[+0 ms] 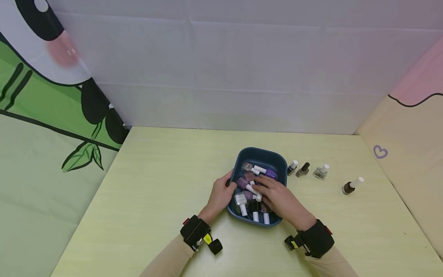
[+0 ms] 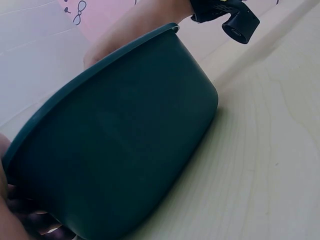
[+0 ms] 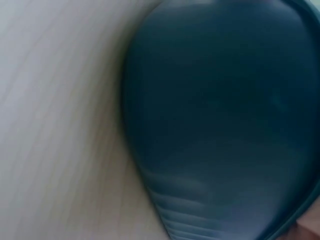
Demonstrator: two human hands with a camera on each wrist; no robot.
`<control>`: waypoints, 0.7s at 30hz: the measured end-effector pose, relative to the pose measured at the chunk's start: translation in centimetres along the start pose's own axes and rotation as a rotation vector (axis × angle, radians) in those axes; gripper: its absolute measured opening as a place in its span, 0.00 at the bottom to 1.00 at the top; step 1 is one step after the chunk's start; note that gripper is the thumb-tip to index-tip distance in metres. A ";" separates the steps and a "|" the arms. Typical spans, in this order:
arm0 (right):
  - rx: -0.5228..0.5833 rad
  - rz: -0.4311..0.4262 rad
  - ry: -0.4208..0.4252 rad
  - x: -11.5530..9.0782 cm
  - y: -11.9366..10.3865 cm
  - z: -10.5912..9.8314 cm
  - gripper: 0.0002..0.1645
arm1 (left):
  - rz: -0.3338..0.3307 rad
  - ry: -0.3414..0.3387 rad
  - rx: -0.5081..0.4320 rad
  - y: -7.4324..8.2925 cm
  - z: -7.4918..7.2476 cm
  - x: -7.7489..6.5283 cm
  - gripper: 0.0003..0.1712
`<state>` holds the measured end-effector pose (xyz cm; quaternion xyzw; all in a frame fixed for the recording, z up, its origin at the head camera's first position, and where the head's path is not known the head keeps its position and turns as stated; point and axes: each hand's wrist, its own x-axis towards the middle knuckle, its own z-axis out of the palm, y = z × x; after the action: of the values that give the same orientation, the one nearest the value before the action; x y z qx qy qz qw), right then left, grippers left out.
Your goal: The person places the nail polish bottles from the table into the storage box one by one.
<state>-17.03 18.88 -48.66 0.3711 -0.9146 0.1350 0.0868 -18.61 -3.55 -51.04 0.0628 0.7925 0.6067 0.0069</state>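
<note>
A dark blue plastic basin [image 1: 262,154] stands on the table, holding a jumble of nail polish bottles, most with white caps. My left hand [image 1: 220,193] grips its left side, thumb over the rim and fingers against the outer wall. In the left wrist view those fingers [image 2: 37,217] show under the rim. Over the right rim reaches my right hand [image 1: 282,198], its fingers extended onto the bottles. Near its fingertips lie a purple bottle [image 1: 243,183] and white caps. Another purple bottle [image 1: 271,174] lies farther back. The right wrist view shows mostly the basin's outer wall [image 3: 220,115].
Right of the basin several polish bottles are out on the table: a dark one [image 1: 292,167] beside the rim, a black-capped one [image 1: 302,169], a clear one [image 1: 320,172] and a dark one [image 1: 352,186] farther right. A white cloth wall [image 1: 225,77] rises behind the table.
</note>
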 end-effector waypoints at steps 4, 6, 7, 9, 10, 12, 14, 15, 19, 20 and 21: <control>0.021 0.002 0.012 0.0 0.0 0.0 0.28 | 0.005 0.003 0.012 -0.2 0.0 0.0 0.30; 0.034 0.004 0.011 0.0 -0.1 0.0 0.28 | 0.011 0.007 0.017 -0.3 0.1 0.0 0.30; 0.041 0.008 0.009 0.0 0.0 0.0 0.28 | 0.010 0.008 0.019 -0.3 0.1 0.0 0.30; 0.053 0.012 0.002 -0.1 0.0 -0.1 0.29 | 0.012 0.011 0.016 -0.3 0.1 0.0 0.30; 0.058 0.011 0.000 -0.1 0.0 -0.2 0.29 | 0.010 0.010 0.013 -0.3 0.1 0.0 0.30; 0.066 0.004 -0.002 -0.2 0.0 -0.3 0.29 | 0.011 0.010 0.007 -0.2 0.1 0.0 0.30; 0.073 -0.011 0.005 -0.3 0.0 -0.5 0.29 | 0.013 0.008 0.002 -0.2 0.2 0.0 0.30; 0.081 -0.016 0.009 -0.3 0.1 -0.5 0.29 | 0.014 0.008 0.003 -0.1 0.2 0.0 0.30; 0.128 -0.018 0.032 -0.7 0.4 -0.7 0.30 | 0.017 0.011 -0.001 -0.2 0.2 0.0 0.30; 0.141 -0.012 0.038 -0.8 0.5 -0.8 0.30 | 0.017 0.011 -0.001 -0.2 0.2 0.0 0.30; 0.153 -0.005 0.049 -1.0 0.6 -0.8 0.30 | 0.017 0.013 -0.001 -0.3 0.2 0.0 0.30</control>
<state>-16.68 20.19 -48.27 0.3756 -0.8983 0.2132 0.0808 -18.65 -3.43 -51.34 0.0656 0.7917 0.6074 -0.0032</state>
